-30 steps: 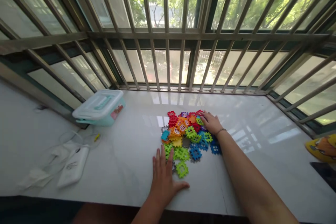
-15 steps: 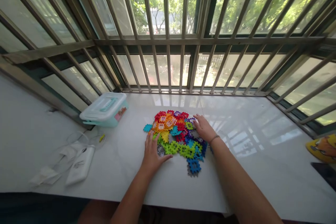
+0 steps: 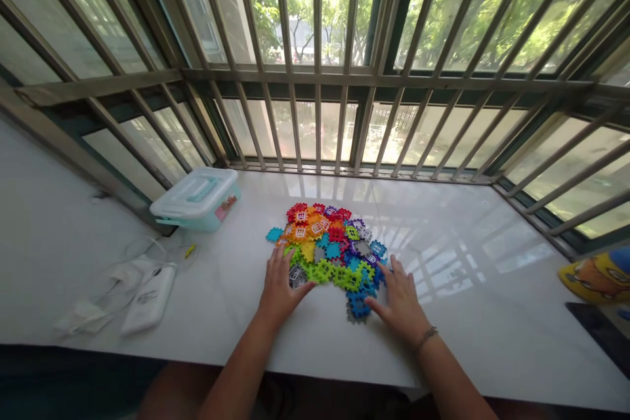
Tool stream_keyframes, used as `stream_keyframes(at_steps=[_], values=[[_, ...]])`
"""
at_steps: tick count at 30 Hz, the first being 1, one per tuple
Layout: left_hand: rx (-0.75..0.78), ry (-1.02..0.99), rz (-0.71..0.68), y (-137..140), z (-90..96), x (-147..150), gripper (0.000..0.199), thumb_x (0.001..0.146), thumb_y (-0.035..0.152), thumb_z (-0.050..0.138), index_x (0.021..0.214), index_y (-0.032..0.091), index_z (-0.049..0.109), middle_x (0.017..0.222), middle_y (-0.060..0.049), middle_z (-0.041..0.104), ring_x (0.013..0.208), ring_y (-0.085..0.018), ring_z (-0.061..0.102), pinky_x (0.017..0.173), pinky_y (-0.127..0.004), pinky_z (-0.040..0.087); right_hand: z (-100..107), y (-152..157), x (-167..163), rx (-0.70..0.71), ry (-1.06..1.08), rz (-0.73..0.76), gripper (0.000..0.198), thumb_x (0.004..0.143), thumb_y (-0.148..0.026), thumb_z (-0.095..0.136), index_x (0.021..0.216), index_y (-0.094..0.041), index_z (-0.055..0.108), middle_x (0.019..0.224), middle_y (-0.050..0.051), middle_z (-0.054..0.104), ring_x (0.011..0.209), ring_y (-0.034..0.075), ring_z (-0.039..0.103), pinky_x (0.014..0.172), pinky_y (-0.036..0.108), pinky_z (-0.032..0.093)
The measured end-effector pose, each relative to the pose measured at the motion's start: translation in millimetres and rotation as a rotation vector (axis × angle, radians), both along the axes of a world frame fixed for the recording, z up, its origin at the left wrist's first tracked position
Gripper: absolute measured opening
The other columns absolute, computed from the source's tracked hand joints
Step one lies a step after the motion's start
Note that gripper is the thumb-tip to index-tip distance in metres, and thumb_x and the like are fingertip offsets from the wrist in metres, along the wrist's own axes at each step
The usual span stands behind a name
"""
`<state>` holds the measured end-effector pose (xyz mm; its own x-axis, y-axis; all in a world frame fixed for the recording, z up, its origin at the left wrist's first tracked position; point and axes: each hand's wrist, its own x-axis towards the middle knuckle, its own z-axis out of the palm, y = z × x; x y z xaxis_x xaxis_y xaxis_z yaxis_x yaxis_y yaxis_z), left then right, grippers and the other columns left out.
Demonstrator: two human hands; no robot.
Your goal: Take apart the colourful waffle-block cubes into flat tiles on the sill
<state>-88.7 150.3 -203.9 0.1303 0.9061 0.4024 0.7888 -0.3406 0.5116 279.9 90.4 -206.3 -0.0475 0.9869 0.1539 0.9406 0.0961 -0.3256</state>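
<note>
A pile of colourful plastic interlocking tiles (image 3: 322, 270) lies on the white ledge, in red, orange, yellow, green, blue, purple and grey. Several tiles carry white window-like grids. At the pile's left front edge rests my left hand (image 3: 284, 285), fingers spread, beside a grey window tile (image 3: 296, 275) and green tiles. My right hand (image 3: 399, 295), with a bracelet at the wrist, is spread at the right front edge, close to the blue tiles (image 3: 358, 302). Neither hand grips a tile that I can make out.
A teal box with a clear lid (image 3: 197, 200) stands at the back left. Nearer on the left lie a white power bank (image 3: 149, 298) and cables (image 3: 142, 249). A yellow printed object (image 3: 593, 277) and a dark flat object (image 3: 598, 331) sit far right. Window bars (image 3: 339, 125) close off the back.
My right hand has moved from the pile's far right side back toward me, to its front right edge. My left hand stays at the left edge. The view has shifted slightly.
</note>
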Motion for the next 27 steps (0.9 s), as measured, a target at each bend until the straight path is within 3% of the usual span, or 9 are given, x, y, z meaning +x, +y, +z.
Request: stream_keyframes(at_steps=[3, 5, 14, 18, 21, 24, 27], values=[[0.008, 0.024, -0.036, -4, 2.9, 1, 0.101, 0.089, 0.074, 0.078, 0.167, 0.024, 0.037, 0.181, -0.023, 0.025, 0.17, -0.043, 0.017, 0.133, -0.07, 0.024, 10, 6, -52, -0.001, -0.005, 0.094, 0.113, 0.077, -0.077, 0.084, 0.171, -0.033, 0.038, 0.186, 0.015, 0.009, 0.17, 0.048, 0.012, 0.131, 0.079, 0.014], [0.001, 0.026, -0.046, -4, 3.5, 1, 0.1, 0.089, 0.074, 0.078, 0.166, 0.024, 0.039, 0.181, -0.022, 0.025, 0.17, -0.042, 0.018, 0.133, -0.069, 0.025, 12, 11, -78, -0.004, 0.0, 0.12, 0.116, 0.075, -0.077, 0.086, 0.171, -0.033, 0.038, 0.186, 0.014, 0.009, 0.17, 0.049, 0.01, 0.13, 0.08, 0.011], [0.019, 0.09, -0.025, -3, -2.2, 4, 0.101, 0.086, 0.074, 0.081, 0.164, 0.021, 0.044, 0.178, -0.024, 0.032, 0.168, -0.045, 0.025, 0.133, -0.073, 0.021, 19, 60, -129, 0.031, 0.088, 0.088, 0.08, 0.099, -0.072, 0.062, 0.165, -0.028, 0.046, 0.183, 0.016, 0.023, 0.167, 0.041, 0.027, 0.133, 0.071, 0.019], [0.049, 0.165, -0.031, -9, 3.0, 9, 0.103, 0.082, 0.074, 0.085, 0.163, 0.022, 0.047, 0.179, -0.023, 0.031, 0.168, -0.047, 0.024, 0.133, -0.075, 0.014, 24, 72, -120, 0.107, 0.095, 0.064, 0.07, 0.105, -0.071, 0.05, 0.162, -0.03, 0.05, 0.183, 0.012, 0.025, 0.168, 0.038, 0.024, 0.133, 0.073, 0.013], [0.059, 0.204, -0.05, -13, 8.7, 12, 0.099, 0.083, 0.074, 0.083, 0.162, 0.024, 0.05, 0.179, -0.021, 0.032, 0.168, -0.046, 0.022, 0.134, -0.075, 0.012, 25, 84, -93, 0.181, 0.13, -0.091, 0.066, 0.11, -0.07, 0.033, 0.158, -0.03, 0.054, 0.18, 0.011, 0.032, 0.168, 0.035, 0.022, 0.132, 0.075, 0.006], [0.06, 0.214, -0.068, -15, 12.6, 11, 0.088, 0.088, 0.071, 0.08, 0.158, 0.024, 0.054, 0.178, -0.02, 0.035, 0.169, -0.045, 0.022, 0.135, -0.073, 0.012, 20, 100, -66, 0.139, 0.228, -0.332, 0.077, 0.11, -0.073, 0.023, 0.161, -0.024, 0.052, 0.179, 0.017, 0.032, 0.168, 0.038, 0.024, 0.131, 0.076, 0.013], [0.063, 0.208, -0.075, -16, 14.8, 10, 0.075, 0.093, 0.066, 0.077, 0.153, 0.025, 0.058, 0.178, -0.018, 0.037, 0.169, -0.042, 0.024, 0.136, -0.071, 0.013, 15, 112, -57, 0.086, 0.246, -0.337, 0.087, 0.108, -0.077, 0.024, 0.165, -0.016, 0.048, 0.177, 0.025, 0.032, 0.167, 0.041, 0.025, 0.132, 0.073, 0.016]])
